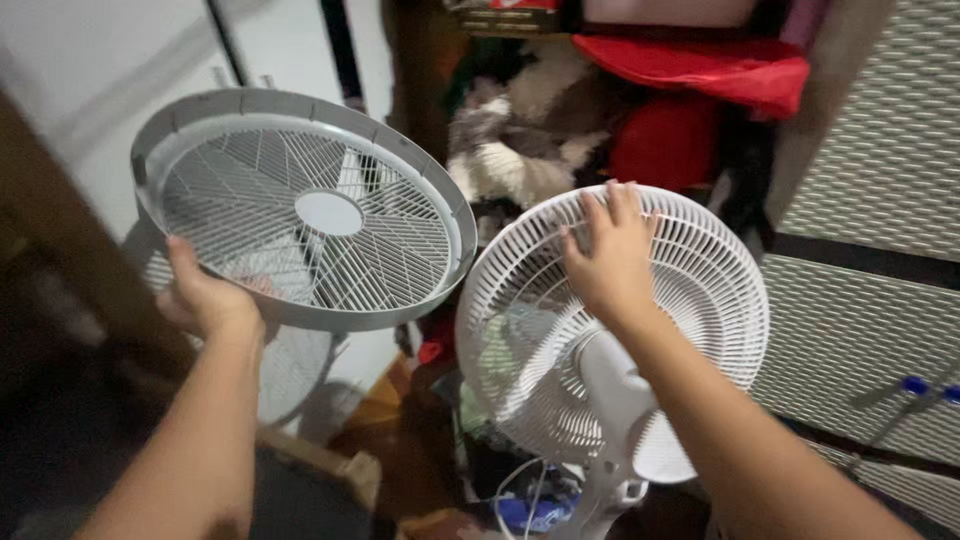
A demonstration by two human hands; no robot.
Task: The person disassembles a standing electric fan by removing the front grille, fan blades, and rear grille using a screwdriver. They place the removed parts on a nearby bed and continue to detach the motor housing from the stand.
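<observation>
My left hand (205, 298) grips the near rim of a detached round fan grille (300, 205), grey-white with a solid centre disc, and holds it up tilted at the left. My right hand (608, 255) rests with fingers spread on the upper back of a white standing fan (700, 290), whose rear grille and motor housing (615, 385) face me. The fan's stand runs down to the bottom edge. The two grilles are apart, with a small gap between them.
Behind the fan is a cluttered shelf with red fabric (700, 65) and a furry grey-white bundle (510, 150). A woven-patterned cabinet (880, 200) stands at the right. White cables (520, 490) and small items lie on the floor. A pale wall is at the left.
</observation>
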